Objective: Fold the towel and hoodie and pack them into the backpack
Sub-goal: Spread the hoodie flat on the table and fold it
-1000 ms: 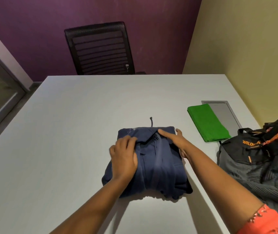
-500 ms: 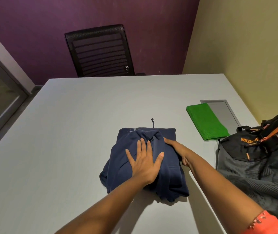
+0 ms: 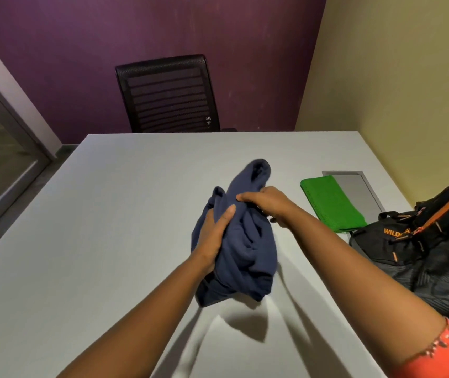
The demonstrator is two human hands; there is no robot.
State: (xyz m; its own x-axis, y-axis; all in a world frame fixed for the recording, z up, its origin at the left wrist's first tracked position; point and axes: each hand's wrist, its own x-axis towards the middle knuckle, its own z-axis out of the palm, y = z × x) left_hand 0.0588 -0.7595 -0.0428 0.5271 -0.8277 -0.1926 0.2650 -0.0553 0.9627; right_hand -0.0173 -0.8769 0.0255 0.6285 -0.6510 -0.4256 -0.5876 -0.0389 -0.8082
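The folded navy hoodie hangs bunched in the air above the white table. My left hand grips its left side from below, thumb over the cloth. My right hand grips its upper right part, fingers curled into the fabric. A folded green towel lies flat on the table to the right. The black and grey backpack with orange trim sits at the table's right edge, just beyond the towel's near end.
A grey rectangular panel is set into the table beside the towel. A black mesh chair stands behind the far edge. A yellow wall is on the right, a glass door on the left.
The hoodie lay flat on the table with my hands pressing it. Now both hands grip it and have lifted it clear of the table, and it has bunched up.
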